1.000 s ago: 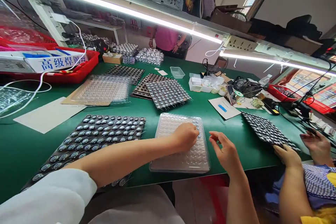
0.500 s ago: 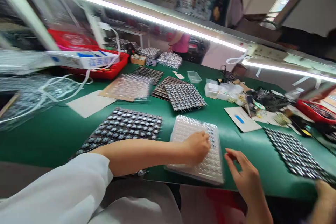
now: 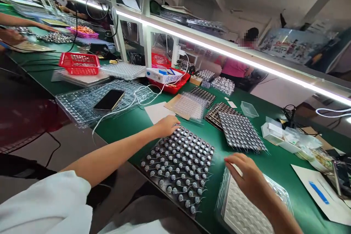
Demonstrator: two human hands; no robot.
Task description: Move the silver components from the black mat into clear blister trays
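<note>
A dark tray [image 3: 181, 164] lies before me, filled with rows of small round silver parts with thin wire leads. My left hand [image 3: 167, 126] reaches to its far edge, fingers bent together at the last row; whatever they pinch is hidden. To the right, my right hand [image 3: 244, 168] hovers over the near-left part of a clear plastic blister tray [image 3: 241, 208] with round pockets. Thumb and fingertips come together there, and I cannot make out anything between them. A few silver parts [image 3: 278, 190] sit in the blister tray's far-right pockets, partly behind my wrist.
Behind lie another filled tray [image 3: 241, 131], a stack of clear sheets [image 3: 192, 106] and a small clear box [image 3: 249, 109]. At left are a phone [image 3: 109, 99], a white cable [image 3: 128, 108] and red baskets [image 3: 79, 64]. A co-worker's hands [image 3: 41, 25] show far left.
The view has swung left. My left hand has gone from the blister tray to the far edge of the dark tray. My right hand has moved from beside the blister tray to over it.
</note>
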